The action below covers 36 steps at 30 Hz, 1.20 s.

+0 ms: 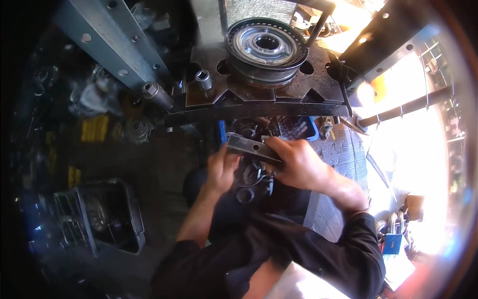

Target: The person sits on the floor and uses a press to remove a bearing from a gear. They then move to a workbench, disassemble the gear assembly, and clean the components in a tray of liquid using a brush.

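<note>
Nearest, past the dark sleeves (356, 244), two bare hands meet at a flat steel bar (241, 144), held up in front of a shop press. The right hand (298, 162) has its grip clamped over the bar's right end; the left hand (219, 172) curls against the other end, though blur and shadow mean I cannot tell whether that grip is clamped or merely steadying. Handling of the bar looks under way rather than finished: it is not yet set down, while a clutch drum (267, 56) already stands on the press. The bar itself is dark grey and straight-edged, tilted slightly down to the right, with a round hole through its face. Beyond it, a blue bin (313, 128) sits below the press bed (259, 109). On top, notched steel plates (249, 93) carry the silvery drum, slotted rim and central bore facing up, with a socket (203, 80) upright to its left.
</note>
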Available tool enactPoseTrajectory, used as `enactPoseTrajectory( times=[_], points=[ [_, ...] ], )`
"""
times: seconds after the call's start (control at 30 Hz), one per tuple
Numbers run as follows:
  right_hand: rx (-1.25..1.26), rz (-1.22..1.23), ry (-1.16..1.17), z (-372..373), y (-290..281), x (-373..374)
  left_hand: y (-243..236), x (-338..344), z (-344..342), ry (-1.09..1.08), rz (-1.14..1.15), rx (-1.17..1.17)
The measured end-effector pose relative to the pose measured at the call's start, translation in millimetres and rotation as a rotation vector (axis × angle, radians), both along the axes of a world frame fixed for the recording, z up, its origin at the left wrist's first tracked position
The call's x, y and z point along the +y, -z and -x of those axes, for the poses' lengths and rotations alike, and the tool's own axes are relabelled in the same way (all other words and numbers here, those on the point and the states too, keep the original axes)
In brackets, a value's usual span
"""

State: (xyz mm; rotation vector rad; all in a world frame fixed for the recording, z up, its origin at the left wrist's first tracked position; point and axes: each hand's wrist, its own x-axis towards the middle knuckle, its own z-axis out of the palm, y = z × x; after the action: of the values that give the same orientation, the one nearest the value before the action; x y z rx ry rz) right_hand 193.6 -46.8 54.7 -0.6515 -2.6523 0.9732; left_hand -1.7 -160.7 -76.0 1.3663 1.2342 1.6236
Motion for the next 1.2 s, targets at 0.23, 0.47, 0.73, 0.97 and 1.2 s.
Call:
enactPoseTrajectory(
  times=[0.23, 0.47, 0.73, 0.97, 1.2],
  points=[
    [-0.304, -0.324, 0.189, 16.9, 138.0, 62.1, 25.9, 6.2, 10.6, -0.31, 0.04, 0.333],
    [-0.478, -0.288, 0.106, 12.5, 77.2, 45.6, -48.7, 18.8, 21.8, -0.383, -0.206, 0.49],
    [0.245, -1.26, 0.273, 39.8, -138.2, 118.3, -62.3, 48.4, 10.4, -0.344, -0.346, 0.436],
    [-0.254, -0.884, 0.191, 104.3, -174.3, 169.0, -40.3, 70.8, 24.1, -0.429, -0.459, 0.523],
    [0.25, -0.935, 0.457, 10.9, -155.6, 94.0, -21.7, 73.0, 31.2, -0.389, -0.419, 0.544]
  ],
)
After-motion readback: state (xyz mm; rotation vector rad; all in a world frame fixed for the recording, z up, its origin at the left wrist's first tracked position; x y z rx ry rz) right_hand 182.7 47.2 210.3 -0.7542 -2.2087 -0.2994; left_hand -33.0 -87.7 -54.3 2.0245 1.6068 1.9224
